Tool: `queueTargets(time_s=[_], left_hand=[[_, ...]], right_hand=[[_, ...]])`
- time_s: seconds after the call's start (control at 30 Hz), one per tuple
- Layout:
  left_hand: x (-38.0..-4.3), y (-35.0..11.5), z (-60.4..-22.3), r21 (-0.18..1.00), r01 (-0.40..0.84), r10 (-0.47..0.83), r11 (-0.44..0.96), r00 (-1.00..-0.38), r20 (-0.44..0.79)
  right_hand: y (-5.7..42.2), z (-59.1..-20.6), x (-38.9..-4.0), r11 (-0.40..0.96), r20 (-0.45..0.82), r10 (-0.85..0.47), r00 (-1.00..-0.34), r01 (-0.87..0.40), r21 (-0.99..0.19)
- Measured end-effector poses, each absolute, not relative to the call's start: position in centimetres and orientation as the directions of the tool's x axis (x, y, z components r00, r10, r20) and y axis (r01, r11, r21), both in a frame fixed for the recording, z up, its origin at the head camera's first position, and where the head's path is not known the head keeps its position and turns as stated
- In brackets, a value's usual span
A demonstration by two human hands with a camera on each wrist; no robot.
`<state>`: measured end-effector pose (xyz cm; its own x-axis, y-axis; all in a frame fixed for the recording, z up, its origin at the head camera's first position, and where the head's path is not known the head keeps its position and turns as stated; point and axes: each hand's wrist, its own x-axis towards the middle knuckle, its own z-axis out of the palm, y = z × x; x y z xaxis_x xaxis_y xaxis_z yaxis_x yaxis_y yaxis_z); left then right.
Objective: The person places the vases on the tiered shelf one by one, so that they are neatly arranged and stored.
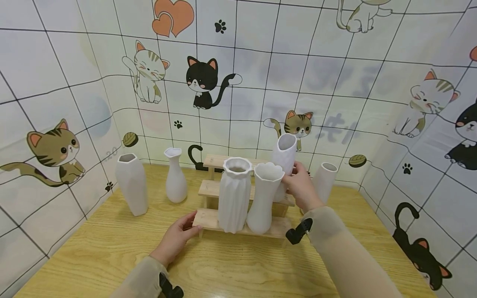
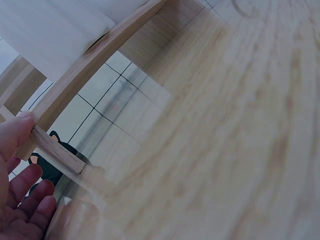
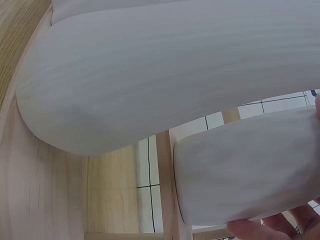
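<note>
A three-tier wooden display stand [image 1: 209,218] stands on the table. My left hand [image 1: 176,236] holds the left end of its lowest step; the left wrist view shows the thumb against the board end and the other fingers curled below. My right hand [image 1: 303,188] grips a white vase [image 1: 284,159] with a slanted mouth, and in the right wrist view that vase's base [image 3: 240,165] is at the middle step. On the lowest step stand a ribbed white vase [image 1: 234,198] and, beside it, a white vase with a scalloped rim [image 1: 262,203], which partly hides the held vase.
Left of the stand are a faceted white vase [image 1: 132,184] and a slim-necked white vase [image 1: 176,178]. A white cylindrical vase [image 1: 325,180] stands to the right, partly behind my right hand. Cat-patterned sheeting [image 1: 253,62] surrounds the wood-grain table [image 1: 231,265] at the back and sides.
</note>
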<state>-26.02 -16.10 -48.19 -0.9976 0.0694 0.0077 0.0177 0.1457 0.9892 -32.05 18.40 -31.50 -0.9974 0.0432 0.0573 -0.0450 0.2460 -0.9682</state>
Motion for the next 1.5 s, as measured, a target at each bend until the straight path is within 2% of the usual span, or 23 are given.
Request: queueTargets(time_s=[1.17, 1.5], left_hand=[[-26.2, -16.1, -48.3, 0.988, 0.017, 0.064, 0.154, -0.998, 0.007], [-26.2, -16.2, -48.4, 0.988, 0.017, 0.069, 0.155, -0.998, 0.006]], right_hand=[[17.5, -31.4, -33.0, 0.234, 0.052, 0.004, -0.999, -0.049, -0.971], [17.9, -31.5, -33.1, 0.231, 0.064, -0.043, -0.997, -0.072, -0.970]])
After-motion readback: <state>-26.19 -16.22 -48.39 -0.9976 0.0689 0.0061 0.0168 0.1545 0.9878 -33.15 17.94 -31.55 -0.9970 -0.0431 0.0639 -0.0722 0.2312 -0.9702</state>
